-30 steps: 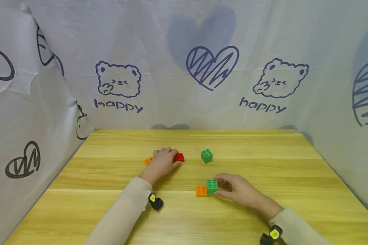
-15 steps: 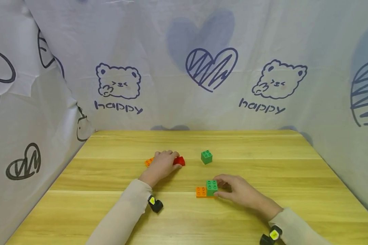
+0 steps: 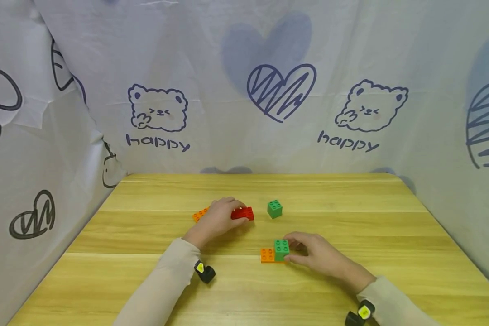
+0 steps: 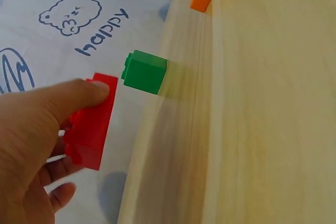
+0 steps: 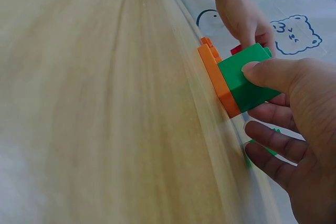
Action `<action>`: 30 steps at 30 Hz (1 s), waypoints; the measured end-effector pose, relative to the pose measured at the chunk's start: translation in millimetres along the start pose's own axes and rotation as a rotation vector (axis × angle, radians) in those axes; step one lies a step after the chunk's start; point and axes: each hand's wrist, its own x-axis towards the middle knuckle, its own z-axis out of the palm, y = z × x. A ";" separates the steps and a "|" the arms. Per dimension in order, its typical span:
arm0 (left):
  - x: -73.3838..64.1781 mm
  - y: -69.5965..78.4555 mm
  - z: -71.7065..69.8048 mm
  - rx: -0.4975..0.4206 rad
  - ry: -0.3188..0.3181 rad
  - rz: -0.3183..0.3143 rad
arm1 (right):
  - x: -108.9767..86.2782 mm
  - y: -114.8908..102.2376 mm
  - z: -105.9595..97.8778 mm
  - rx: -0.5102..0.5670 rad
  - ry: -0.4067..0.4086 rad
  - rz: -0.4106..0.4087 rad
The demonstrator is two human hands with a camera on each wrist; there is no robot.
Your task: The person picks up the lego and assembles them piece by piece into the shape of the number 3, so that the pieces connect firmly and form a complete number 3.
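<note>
My left hand (image 3: 218, 219) pinches a red toy brick (image 4: 93, 129) between thumb and fingers, as the left wrist view plainly shows. An orange brick (image 3: 198, 214) lies partly hidden behind that hand. On the right, my right hand (image 3: 319, 253) grips a square green brick (image 5: 252, 80) with the thumb on one side and fingers on the other. This green brick stands on one half of a flat orange brick (image 5: 215, 74), whose other studs stay bare. Farther back, a second green brick (image 3: 275, 208) sits alone, apart from both hands.
All the bricks are on a pale wooden table (image 3: 342, 199). A white printed cloth (image 3: 228, 140) with bears and hearts hangs behind it and along both sides. Each wrist wears a small black camera (image 3: 205, 271).
My left hand has shifted slightly right with the red brick, and more of that brick now shows. The right hand and its bricks have stayed in place.
</note>
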 end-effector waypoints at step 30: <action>-6.8 34.2 -19.3 -0.024 0.135 0.424 | -0.5 -3.4 -1.4 -0.006 0.002 0.000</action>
